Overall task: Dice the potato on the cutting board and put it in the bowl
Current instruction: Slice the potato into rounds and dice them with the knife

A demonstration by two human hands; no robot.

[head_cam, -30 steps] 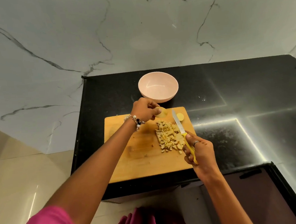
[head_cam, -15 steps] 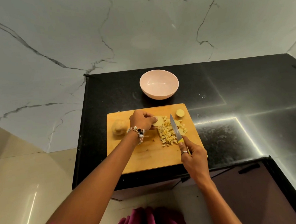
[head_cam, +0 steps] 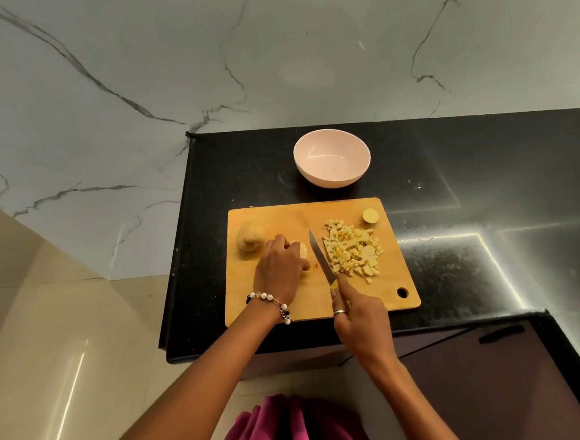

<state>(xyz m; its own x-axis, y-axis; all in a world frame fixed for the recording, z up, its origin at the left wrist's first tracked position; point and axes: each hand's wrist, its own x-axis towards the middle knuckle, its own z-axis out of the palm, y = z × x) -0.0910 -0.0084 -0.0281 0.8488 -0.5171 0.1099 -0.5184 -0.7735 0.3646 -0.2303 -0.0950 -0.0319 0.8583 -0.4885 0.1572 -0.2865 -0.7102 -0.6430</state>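
A wooden cutting board [head_cam: 288, 216] lies on the black counter. My left hand [head_cam: 280, 270] presses a potato slice [head_cam: 302, 251] flat on the board's middle. My right hand [head_cam: 359, 318] grips a yellow-handled knife [head_cam: 320, 257], its blade lying just right of the slice. A heap of diced potato [head_cam: 352, 251] sits right of the blade. A small end piece [head_cam: 370, 216] rests at the board's far right corner. A larger potato chunk [head_cam: 251, 245] sits at the board's left. The pink bowl [head_cam: 332, 158] stands empty behind the board.
The black counter [head_cam: 467, 180] extends to the right, with a marble wall behind. Its left edge drops to a tiled floor [head_cam: 50, 339]. A dark cabinet front with a handle [head_cam: 500, 334] is below the counter at the right.
My left hand has carried the slice leftward from the diced heap to the board's middle and set it down. The knife has followed left, off the heap.
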